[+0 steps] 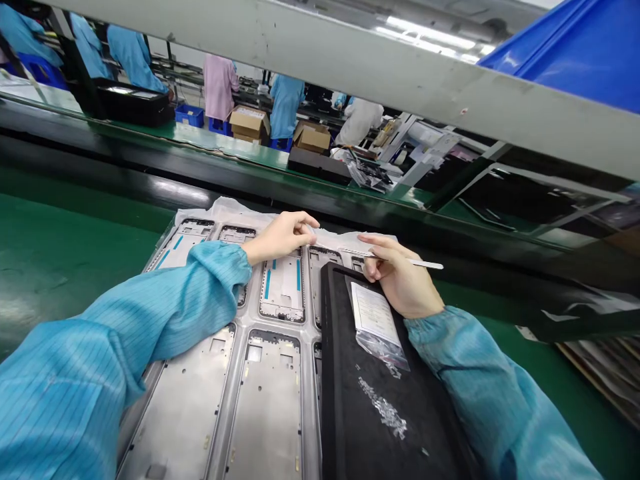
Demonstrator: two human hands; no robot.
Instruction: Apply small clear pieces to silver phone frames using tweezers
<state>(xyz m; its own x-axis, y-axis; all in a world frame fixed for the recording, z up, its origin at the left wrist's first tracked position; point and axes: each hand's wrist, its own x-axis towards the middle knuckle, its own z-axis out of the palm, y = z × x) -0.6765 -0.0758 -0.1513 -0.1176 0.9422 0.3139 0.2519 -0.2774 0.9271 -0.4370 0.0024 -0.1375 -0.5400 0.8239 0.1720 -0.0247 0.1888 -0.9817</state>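
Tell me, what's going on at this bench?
A person in blue sleeves works over a grey tray of metal frames. Their left hand pinches a clear plastic sheet at the tray's far end, while the right hand holds a thin pale tool beside it. A black tray lies over the grey one's right side, carrying a small labelled bag and loose metal bits.

- The bench (60,267) was glossy green, smooth.
- The tray (235,400) of frames looked like matt grey metal.
- The black pad (360,427) was matt.
- The bag (377,333) was clear, shiny plastic with a paper label.
- The sleeves (125,347) were striped blue cloth.
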